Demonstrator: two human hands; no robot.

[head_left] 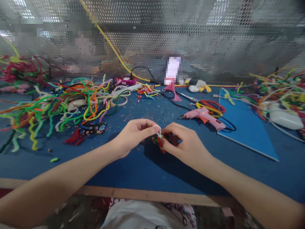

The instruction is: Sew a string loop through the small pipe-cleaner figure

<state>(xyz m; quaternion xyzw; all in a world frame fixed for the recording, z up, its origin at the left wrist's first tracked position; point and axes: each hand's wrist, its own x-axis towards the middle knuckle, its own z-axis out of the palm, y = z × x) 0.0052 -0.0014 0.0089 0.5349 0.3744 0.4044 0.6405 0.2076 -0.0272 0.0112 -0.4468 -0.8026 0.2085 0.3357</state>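
Observation:
Both hands meet over the blue table near its front middle. My left hand [137, 132] pinches a short string of white beads [159, 129] between thumb and forefinger. The string curves down from there to a small red, orange and green piece [162, 148], which my right hand [182, 140] grips with thumb and fingers. Its far side is hidden behind the right fingers, so its kind cannot be made out. To the right of my right hand lies a pink glue gun [203, 117], its nozzle pointing left.
Tangled pipe cleaners [89, 97] cover the left, with another heap [283, 95] at the right. Scissors [209, 106] lie behind the glue gun. A blue board [245, 127] rests to the right. A phone [172, 68] leans on the mesh wall [202, 41]. A patterned pouch [92, 128] lies left.

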